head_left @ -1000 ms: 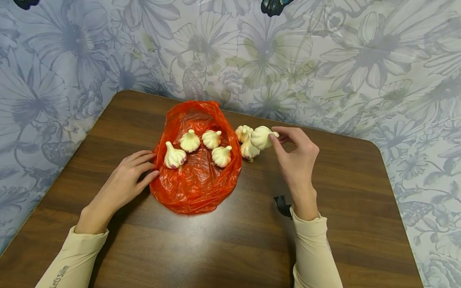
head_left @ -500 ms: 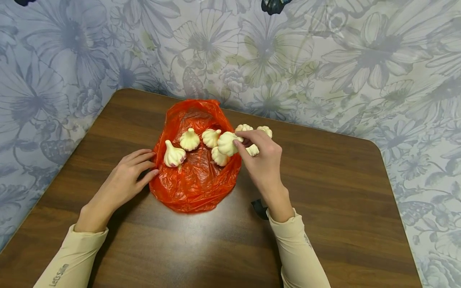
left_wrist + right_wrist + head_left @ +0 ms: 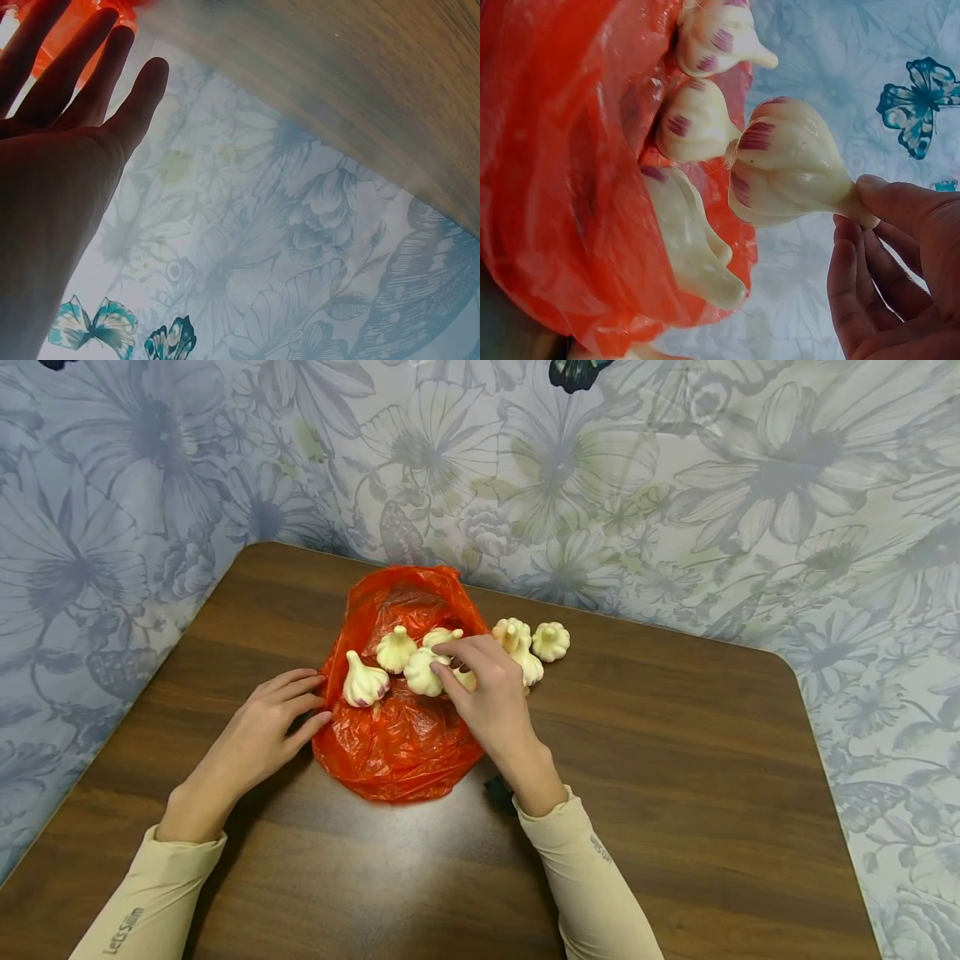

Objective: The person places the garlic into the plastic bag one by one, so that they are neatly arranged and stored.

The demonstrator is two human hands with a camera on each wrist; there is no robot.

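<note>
The left hand [image 3: 262, 735] lies with fingers extended at the side of a red plastic bag [image 3: 397, 743] nearest the tabletop's [image 3: 712, 793] left edge, its fingertips against the plastic. Well apart from it, the right hand [image 3: 498, 702] pinches a garlic bulb [image 3: 425, 672] by the stem between thumb and fingers, above the bag, which lies left of the middle, near the tabletop's far edge. Purple streaks mark the base of the held bulb in the right wrist view; whether it touches the bulbs behind it is hard to tell. Inside the bag sit other bulbs [image 3: 395, 649], one partly hidden by the right hand. Three loose bulbs [image 3: 551, 642] cluster beside the bag, toward the tabletop's far edge. Patterned wallpaper [image 3: 562, 485] rises behind.
</note>
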